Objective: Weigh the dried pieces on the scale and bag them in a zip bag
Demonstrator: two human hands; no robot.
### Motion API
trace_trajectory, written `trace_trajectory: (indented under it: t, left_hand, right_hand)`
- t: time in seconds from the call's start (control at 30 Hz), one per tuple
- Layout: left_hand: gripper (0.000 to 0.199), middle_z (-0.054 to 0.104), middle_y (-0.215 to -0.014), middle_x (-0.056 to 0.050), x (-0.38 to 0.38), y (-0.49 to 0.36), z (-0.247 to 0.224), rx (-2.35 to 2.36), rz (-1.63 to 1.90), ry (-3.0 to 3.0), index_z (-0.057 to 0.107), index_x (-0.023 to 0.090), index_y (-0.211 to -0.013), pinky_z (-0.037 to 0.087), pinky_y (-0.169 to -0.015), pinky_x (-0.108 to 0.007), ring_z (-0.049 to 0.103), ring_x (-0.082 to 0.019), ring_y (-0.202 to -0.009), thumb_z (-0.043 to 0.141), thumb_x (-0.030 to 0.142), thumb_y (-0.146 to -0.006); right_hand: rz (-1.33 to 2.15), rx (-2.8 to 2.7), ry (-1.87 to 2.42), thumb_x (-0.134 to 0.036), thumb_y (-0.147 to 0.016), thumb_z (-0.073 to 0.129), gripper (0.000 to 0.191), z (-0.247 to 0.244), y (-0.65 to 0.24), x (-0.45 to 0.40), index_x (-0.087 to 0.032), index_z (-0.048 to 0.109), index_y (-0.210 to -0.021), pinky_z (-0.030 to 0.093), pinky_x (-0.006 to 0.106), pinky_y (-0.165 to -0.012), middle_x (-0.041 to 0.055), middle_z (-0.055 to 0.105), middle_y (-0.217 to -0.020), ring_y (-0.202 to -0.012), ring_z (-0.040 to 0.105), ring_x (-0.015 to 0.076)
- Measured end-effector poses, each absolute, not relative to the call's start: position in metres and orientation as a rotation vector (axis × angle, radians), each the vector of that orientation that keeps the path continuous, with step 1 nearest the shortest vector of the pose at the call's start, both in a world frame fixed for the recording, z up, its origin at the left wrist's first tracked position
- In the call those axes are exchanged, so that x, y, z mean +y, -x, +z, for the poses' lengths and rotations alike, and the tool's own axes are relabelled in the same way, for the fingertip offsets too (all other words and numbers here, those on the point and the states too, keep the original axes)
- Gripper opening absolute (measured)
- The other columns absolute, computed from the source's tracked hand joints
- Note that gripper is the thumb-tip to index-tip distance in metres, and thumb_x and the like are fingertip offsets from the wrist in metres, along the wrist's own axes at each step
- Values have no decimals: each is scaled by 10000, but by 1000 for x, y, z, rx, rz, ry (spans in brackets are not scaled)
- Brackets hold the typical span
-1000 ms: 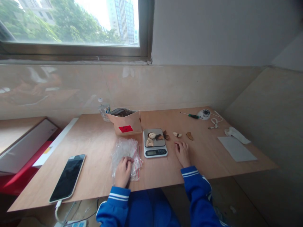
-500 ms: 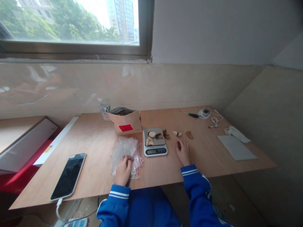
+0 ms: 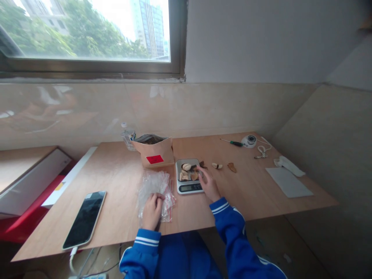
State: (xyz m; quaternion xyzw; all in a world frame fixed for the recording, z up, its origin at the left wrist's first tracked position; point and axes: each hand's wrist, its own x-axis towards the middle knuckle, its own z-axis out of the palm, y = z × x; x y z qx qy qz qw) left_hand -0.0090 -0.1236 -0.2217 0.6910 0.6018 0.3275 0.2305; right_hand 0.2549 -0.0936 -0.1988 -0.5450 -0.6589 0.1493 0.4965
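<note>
Wooden desk (image 3: 116,174): left hand (image 3: 151,210) rests flat, fingers loosely curled, on plastic bags (image 3: 155,190); right hand (image 3: 208,184), fingers extended, touches pieces on the scale (image 3: 189,180); grip unclear.

A wooden table (image 3: 255,193) stands pushed into a corner, its far edge against a band of glossy beige tile (image 3: 203,108) that reflects the room. Above the tile the wall (image 3: 255,38) is plain grey-white. At upper left a dark-framed window (image 3: 87,31) lets in bright daylight, with green trees and tall buildings outside.
</note>
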Motion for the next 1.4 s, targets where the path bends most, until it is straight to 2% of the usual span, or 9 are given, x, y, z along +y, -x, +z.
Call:
trace_trajectory:
  t: [0.1,0.23,0.43,0.53,0.73,0.93,1.07,1.27,1.4]
  left_hand:
    - [243,583,-820,-38,-123,9,-223,1654,901,-1911,564,199,-759,436,-770,-310,572,-184,-828,343,248,-846]
    - [244,586,-834,-46,-122,9,-224,1662,892,-1907,554,192,-784,427,-784,-313,566,-184,-839,332,258,-860]
    - [322,568,-816,-56,-124,-1,-216,1838,676,-2048,521,177,-835,416,-739,-316,567,-205,-802,414,481,-844]
    - [348,557,-836,-67,-122,-8,-214,1954,501,-2175,506,172,-826,401,-708,-315,570,-221,-807,433,512,-824]
    - [240,554,-837,-56,-115,-15,-213,2056,343,-2203,496,178,-839,369,-642,-286,580,-198,-769,348,359,-890]
    - [244,572,-858,-76,-115,-13,-212,2047,300,-2189,515,155,-930,352,-620,-288,584,-203,-777,306,280,-907]
    - [242,579,-856,-67,-114,-9,-210,2023,369,-2083,525,167,-923,333,-598,-280,579,-185,-737,313,283,-906]
    - [218,572,-750,-29,-111,13,-210,1997,550,-1882,524,182,-798,326,-592,-255,552,-158,-685,359,296,-884]
    - [225,565,-748,-26,-112,21,-215,1996,603,-1914,505,180,-778,338,-610,-253,549,-152,-690,362,314,-888]
  right_hand:
    - [273,-1433,1414,-262,-876,414,329,-218,-272,-110,-198,591,-1146,444,412,-933,100,619,-1128,-1072,549,219]
    - [300,-1202,1533,-293,-834,440,279,-247,-304,-136,-173,648,-976,489,399,-789,112,650,-970,-886,594,224]
    - [392,-924,1550,-345,-778,455,265,-254,-316,-147,-159,640,-819,481,393,-767,105,665,-873,-836,605,234]
    - [399,-962,1557,-331,-755,456,252,-250,-313,-146,-164,643,-776,475,377,-744,97,668,-845,-820,604,236]
    - [383,-1015,1575,-304,-749,446,240,-247,-312,-146,-170,646,-754,470,356,-720,86,671,-815,-794,603,229]
    - [352,-1053,1574,-274,-749,441,224,-248,-314,-146,-178,643,-737,480,357,-689,83,668,-792,-758,601,228]
    - [347,-1058,1574,-271,-750,442,219,-249,-313,-145,-179,640,-737,482,354,-670,78,668,-778,-730,597,224]
    - [352,-1081,1554,-300,-770,452,227,-250,-313,-145,-180,640,-729,483,349,-659,65,656,-742,-726,590,222]
    - [351,-1114,1558,-305,-798,437,249,-250,-312,-145,-166,642,-778,485,352,-671,77,648,-781,-749,587,221]
